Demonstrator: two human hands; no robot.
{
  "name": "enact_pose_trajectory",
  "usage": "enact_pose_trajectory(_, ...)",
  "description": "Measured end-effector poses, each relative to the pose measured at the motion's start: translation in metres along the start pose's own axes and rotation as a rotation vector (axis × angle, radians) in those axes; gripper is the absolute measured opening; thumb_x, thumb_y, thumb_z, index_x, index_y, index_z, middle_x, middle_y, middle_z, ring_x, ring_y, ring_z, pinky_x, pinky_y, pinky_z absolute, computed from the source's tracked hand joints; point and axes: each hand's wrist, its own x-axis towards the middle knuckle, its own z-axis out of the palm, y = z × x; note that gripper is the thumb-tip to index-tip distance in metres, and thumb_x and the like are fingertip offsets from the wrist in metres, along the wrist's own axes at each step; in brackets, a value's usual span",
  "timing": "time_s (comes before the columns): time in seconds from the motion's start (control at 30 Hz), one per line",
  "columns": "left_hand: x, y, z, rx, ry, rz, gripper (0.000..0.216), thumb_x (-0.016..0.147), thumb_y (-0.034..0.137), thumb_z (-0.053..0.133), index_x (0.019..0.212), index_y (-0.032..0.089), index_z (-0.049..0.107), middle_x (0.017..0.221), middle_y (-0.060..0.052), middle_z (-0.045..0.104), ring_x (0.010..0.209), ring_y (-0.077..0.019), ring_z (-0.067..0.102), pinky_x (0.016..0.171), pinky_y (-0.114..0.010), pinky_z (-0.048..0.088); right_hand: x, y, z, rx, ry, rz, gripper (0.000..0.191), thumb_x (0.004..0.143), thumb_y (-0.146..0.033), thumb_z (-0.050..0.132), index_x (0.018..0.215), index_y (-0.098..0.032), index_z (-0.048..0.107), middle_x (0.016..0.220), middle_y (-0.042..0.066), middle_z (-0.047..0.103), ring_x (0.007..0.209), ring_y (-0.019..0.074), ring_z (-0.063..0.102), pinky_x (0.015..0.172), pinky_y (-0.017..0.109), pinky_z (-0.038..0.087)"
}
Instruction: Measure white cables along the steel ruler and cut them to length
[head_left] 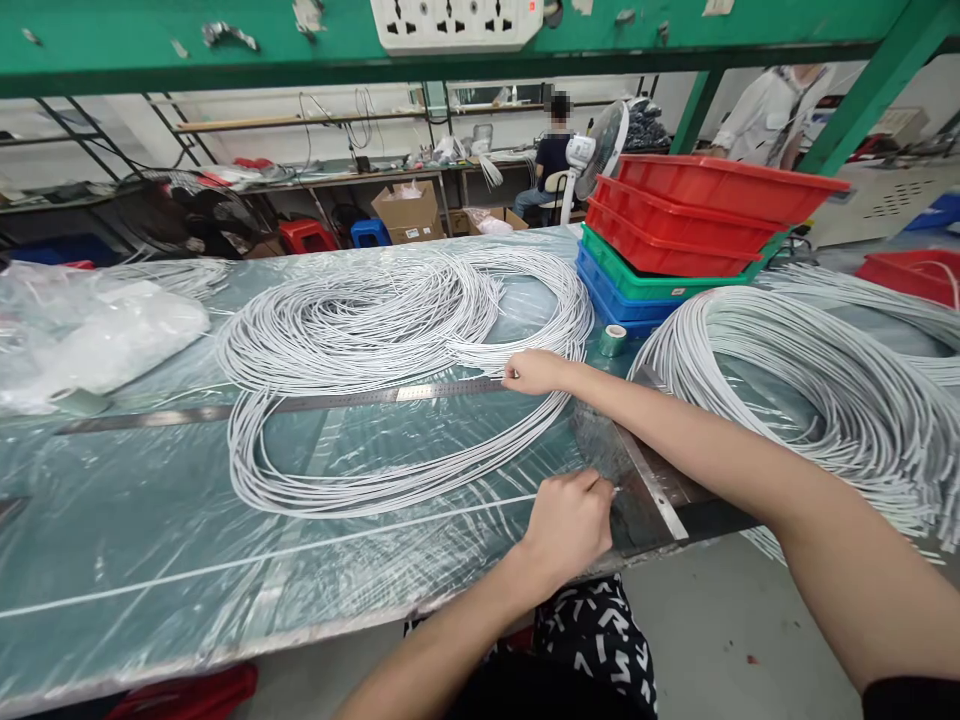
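A large loose coil of white cable lies on the plastic-covered table. A long steel ruler lies flat across the coil. My right hand reaches over it and pinches a white strand at the ruler's right end. My left hand is closed near the front edge, pinching the end of a single white cable that runs leftward along the table. It rests beside a metal angle piece at the table's corner.
A second white cable bundle lies on the right. Stacked red, green and blue trays stand behind, with a tape roll before them. A plastic bag sits left. Two people are in the background near a fan.
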Motion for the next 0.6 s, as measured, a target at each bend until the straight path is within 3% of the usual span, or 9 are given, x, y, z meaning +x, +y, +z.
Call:
enact_pose_trajectory(0.13, 0.0017, 0.0004, -0.0013, -0.009, 0.023, -0.007, 0.024, 0.094, 0.014, 0.043, 0.077, 0.016, 0.060, 0.072, -0.002, 0.058, 0.062, -0.0152, 0.055, 0.052, -0.030, 0.032, -0.0012, -0.0015, -0.0039, -0.012, 0.000, -0.017, 0.030, 0.093, -0.037, 0.049, 0.089, -0.019, 0.073, 0.086, 0.007, 0.072, 0.078, 0.0197, 0.063, 0.059, 0.028, 0.031)
enact_pose_trajectory(0.6, 0.0034, 0.0019, -0.0033, -0.024, 0.012, -0.019, 0.025, 0.094, 0.013, 0.042, 0.078, 0.016, 0.061, 0.071, -0.003, 0.058, 0.061, -0.0162, 0.056, 0.054, -0.029, 0.034, -0.0021, -0.0036, -0.0065, -0.018, -0.014, 0.002, 0.029, 0.094, -0.035, 0.050, 0.093, -0.019, 0.073, 0.087, 0.008, 0.072, 0.082, 0.0209, 0.064, 0.063, 0.027, 0.036)
